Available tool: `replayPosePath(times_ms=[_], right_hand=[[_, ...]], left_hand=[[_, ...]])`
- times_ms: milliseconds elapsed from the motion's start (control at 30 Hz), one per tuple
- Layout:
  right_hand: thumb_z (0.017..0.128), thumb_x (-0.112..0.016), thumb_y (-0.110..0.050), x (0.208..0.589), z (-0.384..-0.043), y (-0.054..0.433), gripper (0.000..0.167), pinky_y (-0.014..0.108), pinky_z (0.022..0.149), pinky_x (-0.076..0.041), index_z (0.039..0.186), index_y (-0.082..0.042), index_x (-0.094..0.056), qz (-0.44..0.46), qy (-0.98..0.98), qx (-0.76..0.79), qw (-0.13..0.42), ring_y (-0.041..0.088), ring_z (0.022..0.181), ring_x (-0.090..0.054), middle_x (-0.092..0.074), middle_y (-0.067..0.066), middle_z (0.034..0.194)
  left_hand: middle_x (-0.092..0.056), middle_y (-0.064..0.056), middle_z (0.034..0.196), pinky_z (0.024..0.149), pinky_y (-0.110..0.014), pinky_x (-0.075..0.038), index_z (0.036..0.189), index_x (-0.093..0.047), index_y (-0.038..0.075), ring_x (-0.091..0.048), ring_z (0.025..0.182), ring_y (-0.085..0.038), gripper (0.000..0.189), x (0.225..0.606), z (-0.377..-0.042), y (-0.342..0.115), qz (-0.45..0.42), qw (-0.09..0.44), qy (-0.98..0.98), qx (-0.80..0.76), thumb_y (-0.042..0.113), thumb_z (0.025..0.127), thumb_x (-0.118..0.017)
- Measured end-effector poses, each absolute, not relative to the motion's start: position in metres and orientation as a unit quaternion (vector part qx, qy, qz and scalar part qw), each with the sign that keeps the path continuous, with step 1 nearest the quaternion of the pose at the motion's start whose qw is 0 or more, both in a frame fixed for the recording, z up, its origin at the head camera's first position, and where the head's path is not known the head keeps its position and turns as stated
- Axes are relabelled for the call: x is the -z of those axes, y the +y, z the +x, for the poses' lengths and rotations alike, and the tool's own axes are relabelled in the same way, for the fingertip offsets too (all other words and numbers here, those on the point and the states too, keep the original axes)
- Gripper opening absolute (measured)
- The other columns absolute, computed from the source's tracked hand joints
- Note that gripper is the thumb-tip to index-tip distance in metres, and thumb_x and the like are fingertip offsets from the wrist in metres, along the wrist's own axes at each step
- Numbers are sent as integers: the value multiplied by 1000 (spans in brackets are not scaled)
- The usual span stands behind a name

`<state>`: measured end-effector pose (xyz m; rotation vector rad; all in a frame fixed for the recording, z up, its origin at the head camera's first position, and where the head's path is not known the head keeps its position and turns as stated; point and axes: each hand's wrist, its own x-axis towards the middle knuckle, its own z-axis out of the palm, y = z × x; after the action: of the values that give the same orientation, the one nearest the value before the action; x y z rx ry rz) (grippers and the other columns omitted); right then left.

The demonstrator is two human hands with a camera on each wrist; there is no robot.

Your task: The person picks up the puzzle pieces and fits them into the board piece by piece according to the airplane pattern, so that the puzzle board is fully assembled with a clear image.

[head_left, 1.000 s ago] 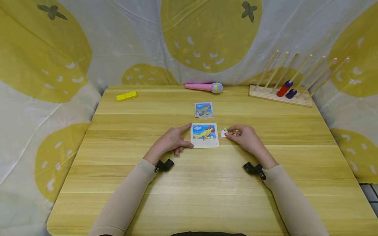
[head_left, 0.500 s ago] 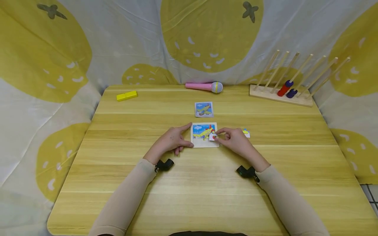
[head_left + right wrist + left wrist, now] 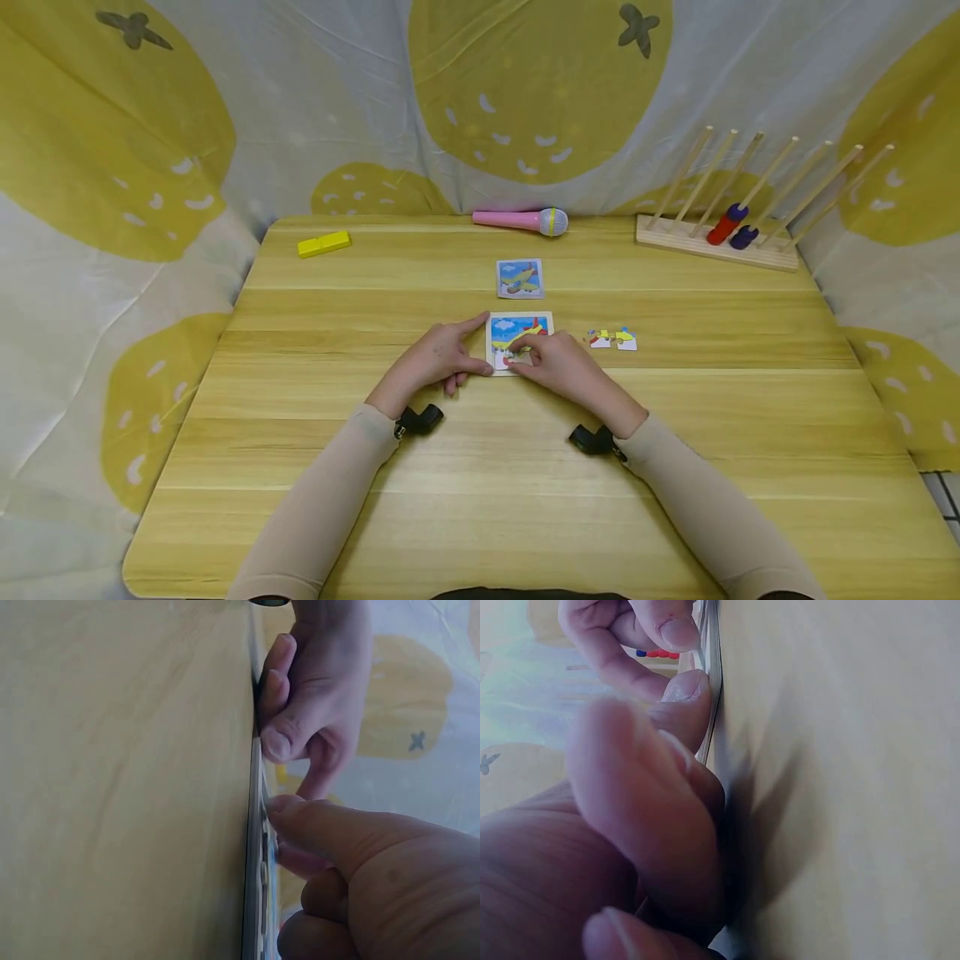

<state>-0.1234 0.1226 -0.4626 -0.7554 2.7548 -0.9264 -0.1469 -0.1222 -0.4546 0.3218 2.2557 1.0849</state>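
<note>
A small jigsaw board (image 3: 525,315) with a yellow airplane picture lies flat on the table. My left hand (image 3: 438,357) braces its left side, with the index finger at the far corner and the thumb at the near corner. A white puzzle piece with a touch of red (image 3: 501,361) is pinched between the thumb and index finger of my right hand (image 3: 566,365), at the board's lower left. Those fingers partly cover the piece and the board. In the right wrist view the board (image 3: 255,847) shows edge-on under the right thumb. Two loose pieces (image 3: 626,339) lie right of the board.
Beyond the board is a picture card (image 3: 520,280) of the same airplane. Along the back are a pink toy microphone (image 3: 517,221), a yellow block (image 3: 324,244) and a wooden peg rack (image 3: 716,242) with red and dark blue pieces. A patterned cloth (image 3: 360,100) hangs behind the table.
My right hand has moved left from the loose pieces, carrying one puzzle piece over the board to its lower left. The left hand has stayed at the board's left side.
</note>
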Motion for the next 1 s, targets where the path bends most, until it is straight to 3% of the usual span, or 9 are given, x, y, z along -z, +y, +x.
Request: replayPosePath(times_ms=[467,800,1000], right_hand=[[100,-76,-29,467,-123,119,22,19,49,-28,115,-12,-81,-265,913,303,60,3,48,-34,-43,-9,54],[100,-76,-26,466,-123,112,21,20,50,-31,114,-13,-82,-278,917,280,52,5,50,-41,-53,-6,59],[101,-75,-29,465,-123,114,23,20,49,-31,117,-14,-81,-257,918,296,66,5,49,-40,-50,-7,57]], left_hand=[[-64,-6,55,51,-42,-61,170,-26,31,-63,42,-21,100,455,-147,-123,126,303,852,-408,35,91,-86],[-65,-8,55,51,-42,-61,170,-26,33,-63,42,-22,100,456,-147,-122,123,303,851,-411,35,90,-87],[-65,-7,55,51,-41,-61,170,-26,33,-63,43,-21,101,456,-146,-121,119,302,855,-405,35,90,-87]])
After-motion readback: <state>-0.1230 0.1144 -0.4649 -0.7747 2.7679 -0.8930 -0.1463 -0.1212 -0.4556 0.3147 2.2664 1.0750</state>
